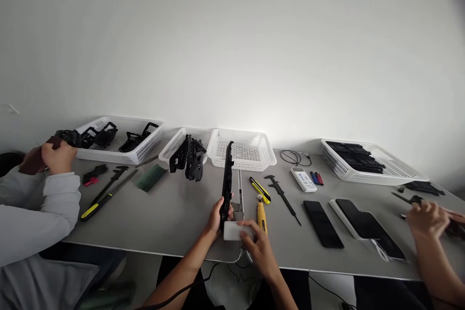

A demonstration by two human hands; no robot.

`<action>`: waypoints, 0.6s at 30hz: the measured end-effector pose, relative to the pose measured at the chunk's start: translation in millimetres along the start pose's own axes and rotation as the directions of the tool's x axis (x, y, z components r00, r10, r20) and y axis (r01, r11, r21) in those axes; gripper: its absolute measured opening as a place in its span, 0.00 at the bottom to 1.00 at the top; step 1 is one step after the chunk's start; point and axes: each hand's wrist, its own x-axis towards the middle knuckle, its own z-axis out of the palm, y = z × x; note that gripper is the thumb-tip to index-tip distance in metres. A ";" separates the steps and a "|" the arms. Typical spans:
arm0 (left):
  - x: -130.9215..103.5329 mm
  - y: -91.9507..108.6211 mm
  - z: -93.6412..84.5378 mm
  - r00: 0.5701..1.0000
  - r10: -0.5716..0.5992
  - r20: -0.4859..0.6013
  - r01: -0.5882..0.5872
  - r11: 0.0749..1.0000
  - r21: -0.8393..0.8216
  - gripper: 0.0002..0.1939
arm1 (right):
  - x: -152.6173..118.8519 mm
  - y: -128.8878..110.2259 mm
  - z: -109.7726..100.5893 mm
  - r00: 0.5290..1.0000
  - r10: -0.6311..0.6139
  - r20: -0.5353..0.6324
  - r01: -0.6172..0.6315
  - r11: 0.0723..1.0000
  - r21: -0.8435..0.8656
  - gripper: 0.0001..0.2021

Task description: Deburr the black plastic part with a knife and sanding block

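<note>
My left hand (214,219) is closed around the lower end of a long, narrow black plastic part (227,181), which stands upright above the front of the table. Between the thumb and fingers of my right hand (258,246) is a white rectangular block (231,231), held flat at the bottom of the black part. Whether the two touch I cannot tell. Just beyond my right hand lies a yellow rotary tool (261,217), with a yellow utility knife (260,190) and a dark caliper (283,198) behind it.
White baskets (241,162) line the back; some hold black parts (194,157). A person's hands (60,155) work at left, another person's hand (428,218) at right. A file (109,196), green sheet (151,178), white meter (303,179) and phones (323,223) lie on the table.
</note>
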 end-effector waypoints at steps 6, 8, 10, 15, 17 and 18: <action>3.3 0.0 -0.2 0.999 0.054 0.003 -0.054 0.998 -0.016 0.38 | -5.9 9.5 11.0 0.977 -0.004 -0.212 -0.002 1.000 -0.025 0.20; 5.0 -0.1 -1.0 0.999 0.054 0.002 -0.054 0.998 -0.014 0.39 | -4.8 12.3 16.4 0.970 -0.028 -0.241 0.021 0.999 -0.031 0.19; 6.4 -0.4 -2.0 0.999 0.052 0.001 -0.052 0.999 -0.011 0.39 | -3.7 13.8 20.6 0.980 -0.027 -0.196 0.022 0.999 -0.031 0.18; 6.9 -2.0 -2.7 0.998 0.065 -0.018 -0.065 0.998 -0.006 0.39 | -0.4 14.8 21.0 0.960 0.007 -0.280 -0.014 1.000 -0.023 0.18; 6.8 -2.4 -2.3 0.998 0.066 -0.021 -0.066 0.998 -0.004 0.39 | 1.5 15.0 20.9 0.965 -0.011 -0.262 0.007 1.000 -0.016 0.18; 6.9 -2.4 -2.2 0.998 0.066 -0.022 -0.066 0.998 -0.002 0.39 | 2.7 15.0 21.2 0.972 -0.014 -0.233 0.013 1.000 -0.007 0.18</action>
